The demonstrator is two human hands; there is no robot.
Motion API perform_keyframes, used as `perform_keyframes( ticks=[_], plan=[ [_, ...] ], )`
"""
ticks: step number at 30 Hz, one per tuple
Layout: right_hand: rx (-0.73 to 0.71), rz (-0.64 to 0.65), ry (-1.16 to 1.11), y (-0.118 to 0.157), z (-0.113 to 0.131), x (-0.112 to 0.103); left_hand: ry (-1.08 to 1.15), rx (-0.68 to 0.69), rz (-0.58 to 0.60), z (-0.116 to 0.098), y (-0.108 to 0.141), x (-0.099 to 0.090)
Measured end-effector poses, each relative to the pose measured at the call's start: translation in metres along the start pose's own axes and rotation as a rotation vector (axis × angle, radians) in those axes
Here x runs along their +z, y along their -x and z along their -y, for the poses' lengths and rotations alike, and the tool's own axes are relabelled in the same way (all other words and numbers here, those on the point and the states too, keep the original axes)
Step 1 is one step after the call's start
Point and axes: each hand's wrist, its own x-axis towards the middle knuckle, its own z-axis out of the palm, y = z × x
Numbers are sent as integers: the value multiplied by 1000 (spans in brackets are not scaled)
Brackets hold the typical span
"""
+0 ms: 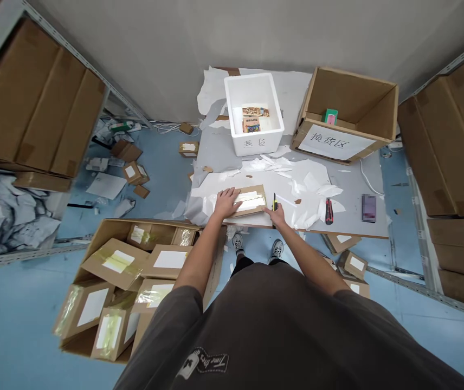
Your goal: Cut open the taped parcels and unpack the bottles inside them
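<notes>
A small cardboard box [252,199] with a white label and clear tape lies at the table's near edge. My left hand [226,203] rests on the box's left end, fingers stretched over it and thumb apart. In my right hand [276,215], a box cutter [275,202] with a yellow and black body points away from me, just beyond the box's right end. The fingers of that hand are closed around it and sit close to the box's corner. Torn white paper [272,163] is scattered around the box.
A white foam bin [258,143] and a large open carton [337,142] stand at the back. A red-and-black tool [329,211] and a blurred purple rectangle [369,208] lie to the right. Left of me, a big carton [105,223] holds several parcels. Boxes flank both sides.
</notes>
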Motion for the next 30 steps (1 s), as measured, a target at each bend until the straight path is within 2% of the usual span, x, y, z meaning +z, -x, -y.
perform_keyframes(
  ticks=[2, 4, 6, 9, 12, 14, 18, 20, 23, 27, 30],
  plan=[
    [0, -64, 42, -22, 13, -1, 9, -65, -2, 1, 20, 9],
    [-12, -108, 88, -47, 29, -1, 75, -147, 5, -13, 37, 30],
    [-34, -152, 113, -73, 44, 3, 226, -203, -18, -40, 47, 58],
    [-79, -180, 77, -100, 64, 8, 488, -288, -132, -88, 48, 96],
    [-79, -133, 37, -105, 72, 5, 603, -358, -193, -114, 43, 110],
    [-30, -48, -10, -94, 68, -5, 634, -356, -205, -110, 42, 107],
    [54, 108, -118, -52, 34, -26, 857, -306, -188, -78, 44, 96],
    [76, 135, -134, -31, 14, -31, 1041, -336, -131, -65, 43, 95],
    [99, 119, -184, -9, -3, -26, 1259, -371, -41, -61, 38, 98],
    [80, 65, -204, 2, 5, -20, 1423, -346, -44, -63, 29, 103],
    [-28, 123, -168, 2, 21, -28, 1557, -401, -33, -59, 23, 109]
  ],
)
